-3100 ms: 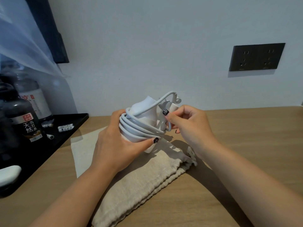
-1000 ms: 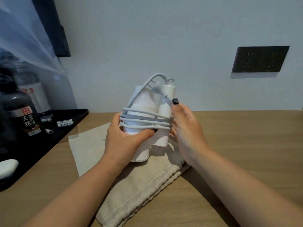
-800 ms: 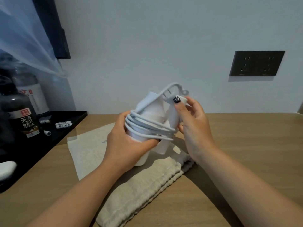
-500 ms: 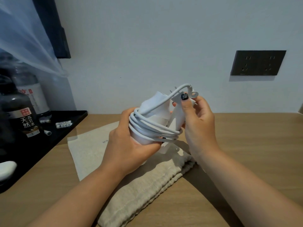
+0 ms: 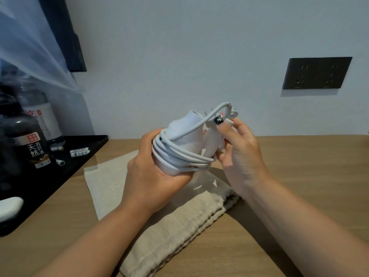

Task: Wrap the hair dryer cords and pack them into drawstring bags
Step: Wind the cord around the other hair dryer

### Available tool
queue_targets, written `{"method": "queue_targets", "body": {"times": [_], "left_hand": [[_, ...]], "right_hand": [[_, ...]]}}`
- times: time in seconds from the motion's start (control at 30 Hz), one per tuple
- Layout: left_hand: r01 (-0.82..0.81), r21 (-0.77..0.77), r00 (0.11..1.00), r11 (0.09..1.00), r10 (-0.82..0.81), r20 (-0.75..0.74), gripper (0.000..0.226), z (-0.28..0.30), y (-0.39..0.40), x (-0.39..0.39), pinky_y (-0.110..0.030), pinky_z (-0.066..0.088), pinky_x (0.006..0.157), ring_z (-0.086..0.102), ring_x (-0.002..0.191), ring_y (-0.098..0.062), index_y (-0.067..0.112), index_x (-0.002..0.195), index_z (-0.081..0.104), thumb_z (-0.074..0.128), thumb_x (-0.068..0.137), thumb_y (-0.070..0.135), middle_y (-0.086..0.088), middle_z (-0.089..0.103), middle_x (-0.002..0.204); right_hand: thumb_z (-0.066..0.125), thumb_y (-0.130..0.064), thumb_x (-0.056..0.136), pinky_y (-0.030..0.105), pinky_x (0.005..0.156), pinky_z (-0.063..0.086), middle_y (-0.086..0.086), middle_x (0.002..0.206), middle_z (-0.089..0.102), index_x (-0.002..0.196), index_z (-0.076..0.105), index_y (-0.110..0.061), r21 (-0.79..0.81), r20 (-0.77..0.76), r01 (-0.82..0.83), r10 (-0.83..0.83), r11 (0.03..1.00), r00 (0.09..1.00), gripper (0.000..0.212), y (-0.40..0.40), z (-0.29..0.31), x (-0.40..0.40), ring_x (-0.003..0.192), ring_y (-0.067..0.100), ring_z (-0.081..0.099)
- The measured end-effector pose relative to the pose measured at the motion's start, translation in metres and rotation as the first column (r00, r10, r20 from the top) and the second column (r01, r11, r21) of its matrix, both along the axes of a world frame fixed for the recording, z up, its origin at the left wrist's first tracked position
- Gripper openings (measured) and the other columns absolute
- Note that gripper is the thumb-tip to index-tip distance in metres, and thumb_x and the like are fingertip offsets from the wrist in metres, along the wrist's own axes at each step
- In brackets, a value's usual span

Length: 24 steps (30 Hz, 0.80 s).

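While the left hand [image 5: 157, 176] wraps its fingers round the lower body of the white hair dryer [image 5: 187, 136], pinning the coils of cord [image 5: 179, 154] against it so they cannot slip loose, the right hand [image 5: 239, 148] pinches the far end of the cord near the plug [image 5: 231, 114] between thumb and curled fingers, seemingly to tuck that last stretch away. The dryer is held in the air, just above a beige cloth bag [image 5: 175, 222] lying flat on the wooden table [image 5: 299, 176], probably kept close so the bundle can go straight in once the end is secured. I count one dryer, about four turns of cord round it, and what looks like a stack of folded bags, though how many I cannot tell. To the left a black tray [image 5: 83, 154] carries two dark bottles [image 5: 28, 140] and a few small white sachets [image 5: 79, 151]. One dark socket panel [image 5: 316, 72] sits on the wall.
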State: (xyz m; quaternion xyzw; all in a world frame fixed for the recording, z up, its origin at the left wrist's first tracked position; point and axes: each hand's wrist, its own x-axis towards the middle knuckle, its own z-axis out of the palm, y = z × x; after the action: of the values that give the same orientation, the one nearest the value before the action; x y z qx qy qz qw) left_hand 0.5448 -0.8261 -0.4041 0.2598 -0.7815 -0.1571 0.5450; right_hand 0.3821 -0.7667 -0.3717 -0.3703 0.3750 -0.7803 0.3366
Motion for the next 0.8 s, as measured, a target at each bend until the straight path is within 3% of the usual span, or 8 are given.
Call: {"method": "queue_targets", "body": {"times": [0.1,0.17,0.27,0.37,0.43,0.5,0.6,0.8], "left_hand": [[-0.049,-0.081,0.993,0.996,0.057,0.101,0.086,-0.001,-0.003,0.005,-0.026,0.056,0.076,0.059,0.095,-0.002,0.033,0.132,0.040,0.078,0.058,0.052,0.029,0.054,0.105],[-0.061,-0.095,0.990,0.994,0.073,0.117,0.087,0.000,-0.003,0.006,-0.030,0.057,0.075,0.059,0.095,-0.004,0.033,0.133,0.038,0.077,0.059,0.053,0.025,0.053,0.107],[-0.057,-0.048,0.993,0.997,0.062,0.104,0.086,0.000,0.000,0.004,-0.020,0.054,0.075,0.060,0.096,-0.002,0.033,0.132,0.040,0.081,0.058,0.050,0.024,0.056,0.106],[-0.031,0.104,0.999,0.994,0.029,0.013,0.082,-0.003,0.000,-0.003,-0.003,0.045,0.073,0.057,0.098,0.010,0.038,0.123,0.046,0.091,0.054,0.038,0.029,0.059,0.104],[-0.002,0.206,0.999,0.979,0.008,-0.031,0.077,-0.005,0.000,-0.008,-0.005,0.046,0.072,0.057,0.096,0.012,0.045,0.113,0.048,0.091,0.049,0.044,0.030,0.060,0.101],[0.023,0.285,0.997,0.958,0.001,-0.083,0.071,-0.006,-0.002,-0.010,-0.014,0.049,0.074,0.060,0.094,0.008,0.047,0.106,0.050,0.084,0.044,0.053,0.027,0.062,0.101],[0.053,0.357,0.988,0.932,0.002,-0.153,0.068,-0.007,-0.007,-0.010,-0.024,0.052,0.075,0.063,0.092,0.005,0.045,0.104,0.052,0.080,0.043,0.054,0.020,0.064,0.103],[-0.023,0.272,0.997,0.962,0.043,-0.070,0.084,-0.002,-0.014,0.000,-0.011,0.046,0.071,0.056,0.097,0.010,0.037,0.120,0.048,0.078,0.044,0.057,0.028,0.057,0.103]], "right_hand": [[0.063,-0.010,0.084,0.030,0.064,0.047,0.000,0.079,0.061,0.092,0.056,-0.015,0.057,0.121,-0.075,0.068,0.996,0.990,0.012,0.000,-0.001,-0.010,0.073,0.012,0.059],[0.064,-0.010,0.085,0.031,0.066,0.048,0.001,0.080,0.063,0.093,0.057,-0.015,0.040,0.111,-0.069,0.064,0.997,0.992,0.012,0.000,-0.001,-0.012,0.076,0.014,0.059],[0.068,-0.014,0.085,0.034,0.072,0.053,-0.005,0.082,0.071,0.100,0.060,-0.017,0.007,0.043,0.020,-0.021,1.000,0.999,0.017,-0.002,-0.004,-0.007,0.081,0.012,0.067],[0.070,-0.022,0.085,0.027,0.072,0.054,-0.006,0.090,0.073,0.108,0.060,-0.019,0.022,-0.041,0.110,-0.109,0.994,0.993,0.025,-0.003,-0.003,-0.001,0.086,0.009,0.069],[0.068,-0.031,0.084,0.020,0.067,0.053,-0.005,0.100,0.072,0.117,0.056,-0.021,0.051,-0.067,0.091,-0.087,0.995,0.994,0.037,-0.003,-0.002,0.001,0.088,0.006,0.069],[0.068,-0.047,0.074,0.017,0.064,0.051,-0.006,0.112,0.070,0.130,0.049,-0.025,0.100,-0.118,0.067,-0.055,0.993,0.991,0.062,-0.002,-0.002,0.000,0.092,0.003,0.068],[0.065,-0.059,0.063,0.017,0.066,0.050,-0.013,0.124,0.060,0.141,0.036,-0.031,0.170,-0.215,0.074,-0.036,0.983,0.976,0.088,-0.001,-0.003,-0.001,0.095,-0.005,0.063],[0.067,-0.043,0.082,0.017,0.067,0.054,-0.009,0.123,0.055,0.138,0.042,-0.029,0.195,-0.241,0.088,-0.040,0.977,0.970,0.063,-0.003,-0.008,0.001,0.087,-0.008,0.064]]}}
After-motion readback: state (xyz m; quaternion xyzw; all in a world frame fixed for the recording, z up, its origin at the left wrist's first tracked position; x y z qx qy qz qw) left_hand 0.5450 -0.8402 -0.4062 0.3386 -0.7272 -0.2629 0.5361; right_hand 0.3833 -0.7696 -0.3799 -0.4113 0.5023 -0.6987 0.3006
